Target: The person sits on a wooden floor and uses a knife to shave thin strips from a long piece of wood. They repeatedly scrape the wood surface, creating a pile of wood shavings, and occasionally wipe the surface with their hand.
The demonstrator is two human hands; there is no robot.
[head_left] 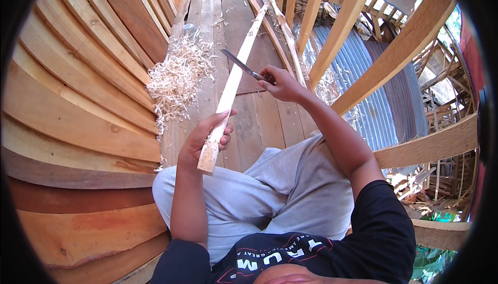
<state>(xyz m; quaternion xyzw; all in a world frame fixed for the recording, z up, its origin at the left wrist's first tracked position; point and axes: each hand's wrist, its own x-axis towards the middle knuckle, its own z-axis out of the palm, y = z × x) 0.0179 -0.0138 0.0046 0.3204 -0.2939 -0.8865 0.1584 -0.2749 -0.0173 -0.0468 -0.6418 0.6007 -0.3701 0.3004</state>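
Observation:
A long pale wooden pole slants away from my lap toward the far end of the floor. My left hand is wrapped round it close to its near end, which is squared and rougher. In my right hand is a knife, gripped by its dark handle. The narrow blade lies across the pole, its tip pointing to the far left; whether the edge touches the wood I cannot tell. My legs, in light grey trousers, are folded under the pole's near end.
Curly wood shavings are heaped left of the pole, with a small clear cup by them. Plank boards wall the left side. Two more poles lie at right, beside wooden railing posts. Corrugated metal roofing shows beyond.

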